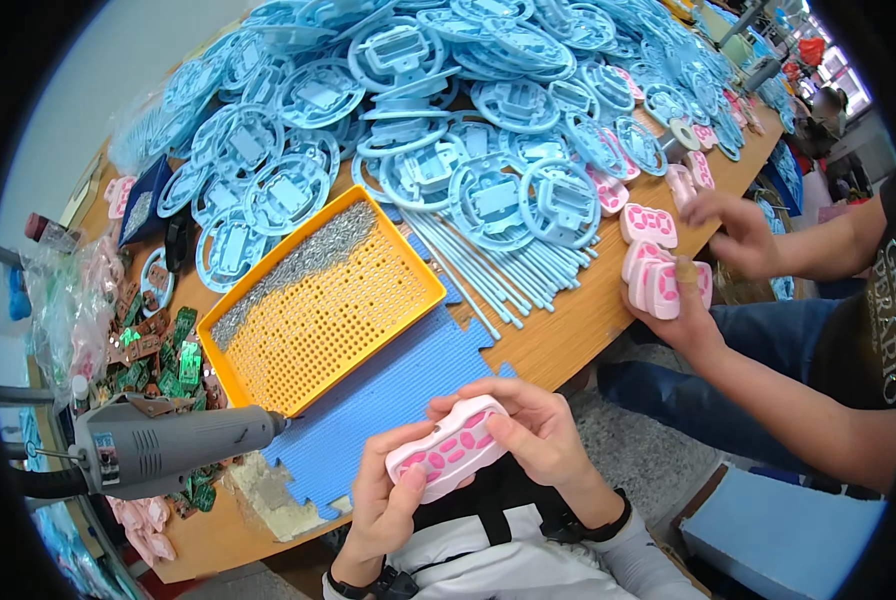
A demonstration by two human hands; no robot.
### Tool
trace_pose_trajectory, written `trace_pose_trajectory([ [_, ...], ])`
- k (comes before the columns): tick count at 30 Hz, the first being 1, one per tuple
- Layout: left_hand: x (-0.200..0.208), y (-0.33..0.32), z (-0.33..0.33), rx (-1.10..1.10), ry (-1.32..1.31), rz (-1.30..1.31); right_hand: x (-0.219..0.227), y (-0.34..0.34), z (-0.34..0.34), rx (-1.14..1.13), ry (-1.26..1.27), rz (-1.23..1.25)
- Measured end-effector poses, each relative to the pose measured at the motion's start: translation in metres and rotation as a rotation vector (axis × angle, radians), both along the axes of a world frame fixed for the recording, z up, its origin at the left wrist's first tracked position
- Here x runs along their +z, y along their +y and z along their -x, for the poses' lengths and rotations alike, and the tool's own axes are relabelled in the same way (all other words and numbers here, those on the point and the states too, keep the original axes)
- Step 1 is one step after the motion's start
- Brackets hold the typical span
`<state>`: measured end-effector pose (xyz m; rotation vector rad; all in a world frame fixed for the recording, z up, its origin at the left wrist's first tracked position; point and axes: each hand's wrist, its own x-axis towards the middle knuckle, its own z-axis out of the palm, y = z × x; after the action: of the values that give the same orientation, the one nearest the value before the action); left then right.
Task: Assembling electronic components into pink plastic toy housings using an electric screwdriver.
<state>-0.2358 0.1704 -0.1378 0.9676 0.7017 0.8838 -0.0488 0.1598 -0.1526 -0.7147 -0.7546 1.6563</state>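
Observation:
Between my two hands is a white plastic button panel point(450, 447) with pink keys, tilted, its key side up. My left hand point(383, 500) grips its left end, thumb on the keys. At its right end my right hand point(540, 437) is closed, with the thumb pressed on a key near the edge. The panel is held just off the near edge of a blue foam mat point(388, 385). On the mat and table beyond rests a yellow perforated tray point(370, 352) with small metal screws point(303, 262) heaped along its far left side.
A grey power screwdriver point(168, 447) juts in from the left, near green circuit boards point(173, 360). Light blue rods point(498, 270) and a tall pile of round light blue frames point(398, 110) fill the back. At right, a co-worker's hand point(703, 335) holds several stacked panels.

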Motion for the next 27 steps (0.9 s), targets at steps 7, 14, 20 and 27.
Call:
trace_pose_trajectory([
  [7, -0.004, 0.002, 0.000, 0.070, -0.058, 0.084, 0.004, 0.002, 0.004, 0.009, 0.009, 0.008],
  [14, -0.004, 0.002, -0.002, 0.055, -0.016, -0.028, 0.011, 0.001, 0.004, 0.041, 0.007, 0.060],
  [20, -0.010, -0.001, 0.004, 0.075, -0.009, -0.072, -0.001, 0.001, 0.007, 0.075, -0.023, -0.037],
  [27, -0.014, -0.009, 0.006, 0.171, -0.139, 0.114, 0.007, -0.009, 0.010, 0.088, -0.267, -0.149],
])
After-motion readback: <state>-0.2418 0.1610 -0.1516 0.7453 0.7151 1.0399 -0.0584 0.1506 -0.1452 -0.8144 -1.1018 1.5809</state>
